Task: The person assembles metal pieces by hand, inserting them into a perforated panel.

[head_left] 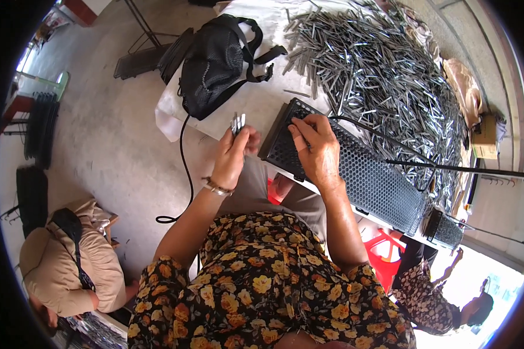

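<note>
My left hand [232, 157] is closed around a small bunch of short metal strips [237, 122], whose silvery ends stick up above the fingers. It hovers just left of a long black box [384, 198] with a honeycomb-holed face. Over the box's left end is my right hand [319, 148], its thumb and fingertips pinched together at the holed surface. Whatever those fingertips hold, if anything, is hidden or too small to name. Behind the box spreads a large heap of similar dark metal strips [384, 75].
A black mesh backpack [212, 64] lies on the pale table cover [169, 110], and a black cord hangs off the edge below it. A thin dark rod [460, 167] crosses over the heap from the right. A red stool [381, 256] and two other people are nearby.
</note>
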